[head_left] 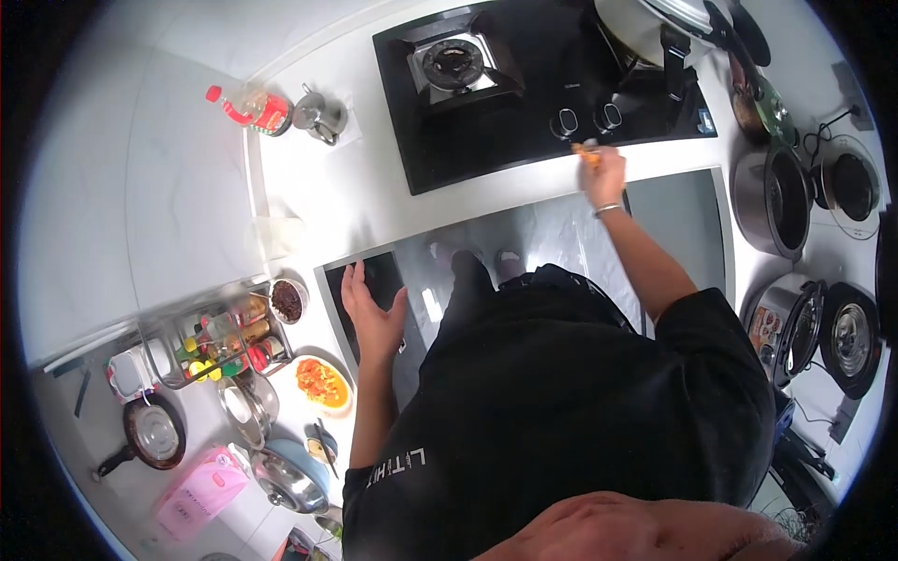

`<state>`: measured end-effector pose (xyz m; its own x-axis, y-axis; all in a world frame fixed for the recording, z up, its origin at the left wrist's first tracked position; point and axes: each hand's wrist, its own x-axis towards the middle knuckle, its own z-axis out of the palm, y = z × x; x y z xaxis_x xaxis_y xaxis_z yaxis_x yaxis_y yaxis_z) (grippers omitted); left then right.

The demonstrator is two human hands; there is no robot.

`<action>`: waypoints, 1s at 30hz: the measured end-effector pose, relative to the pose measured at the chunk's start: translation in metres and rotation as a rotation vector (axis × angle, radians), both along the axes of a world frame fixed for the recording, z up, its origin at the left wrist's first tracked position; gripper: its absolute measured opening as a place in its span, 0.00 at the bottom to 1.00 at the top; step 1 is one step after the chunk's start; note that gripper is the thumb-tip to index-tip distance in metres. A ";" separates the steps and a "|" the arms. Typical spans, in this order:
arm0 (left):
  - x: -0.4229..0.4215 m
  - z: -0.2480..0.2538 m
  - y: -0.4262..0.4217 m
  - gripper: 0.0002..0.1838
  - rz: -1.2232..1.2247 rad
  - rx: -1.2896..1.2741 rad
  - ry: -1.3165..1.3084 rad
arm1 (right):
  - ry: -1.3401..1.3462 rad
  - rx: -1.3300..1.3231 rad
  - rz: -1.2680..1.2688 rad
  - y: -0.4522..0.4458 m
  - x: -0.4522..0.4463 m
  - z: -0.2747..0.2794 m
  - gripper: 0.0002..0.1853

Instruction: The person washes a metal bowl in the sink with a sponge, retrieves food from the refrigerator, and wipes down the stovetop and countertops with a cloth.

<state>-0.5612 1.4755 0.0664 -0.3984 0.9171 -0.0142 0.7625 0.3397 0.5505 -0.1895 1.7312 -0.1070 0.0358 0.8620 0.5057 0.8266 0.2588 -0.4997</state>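
My right hand (606, 176) is closed around a small orange-and-white thing (586, 152), whose kind I cannot make out. It is at the front edge of the black gas hob (486, 140), just below the two control knobs (566, 122). My left hand (374, 318) is held in the air with its fingers apart and nothing in it. It is near the counter's inner edge, above the dark cabinet front, to the right of a white bowl of dark red contents (287, 301).
On the left counter stand a plate of red and yellow food (323, 385), a wire rack (201, 341) with jars, and a frying pan (154, 432). A red-capped bottle (253, 110) and metal pitcher (320, 116) stand beside the hob. Pots (772, 201) line the right counter.
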 end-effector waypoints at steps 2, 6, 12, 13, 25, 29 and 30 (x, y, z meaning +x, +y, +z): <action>0.005 -0.001 -0.001 0.44 0.004 -0.018 -0.022 | -0.023 -0.029 0.018 -0.016 -0.049 0.005 0.08; 0.010 -0.002 -0.008 0.44 0.007 -0.054 -0.049 | -0.038 -0.079 0.234 -0.036 -0.106 0.017 0.10; 0.013 -0.006 -0.040 0.44 0.024 -0.041 -0.003 | 0.003 -0.224 0.661 -0.070 -0.233 0.031 0.08; 0.014 -0.005 -0.047 0.44 0.037 -0.037 0.007 | -0.016 -0.255 0.739 -0.073 -0.257 0.031 0.08; 0.053 -0.017 -0.207 0.42 0.673 -0.114 -0.025 | -0.282 -0.273 1.513 -0.085 -0.407 0.028 0.07; 0.060 -0.023 -0.224 0.40 0.773 -0.150 -0.093 | -0.265 -0.194 1.482 -0.077 -0.367 0.007 0.08; 0.058 -0.026 -0.223 0.40 0.762 -0.128 -0.107 | -0.288 -0.269 1.521 -0.073 -0.355 0.020 0.08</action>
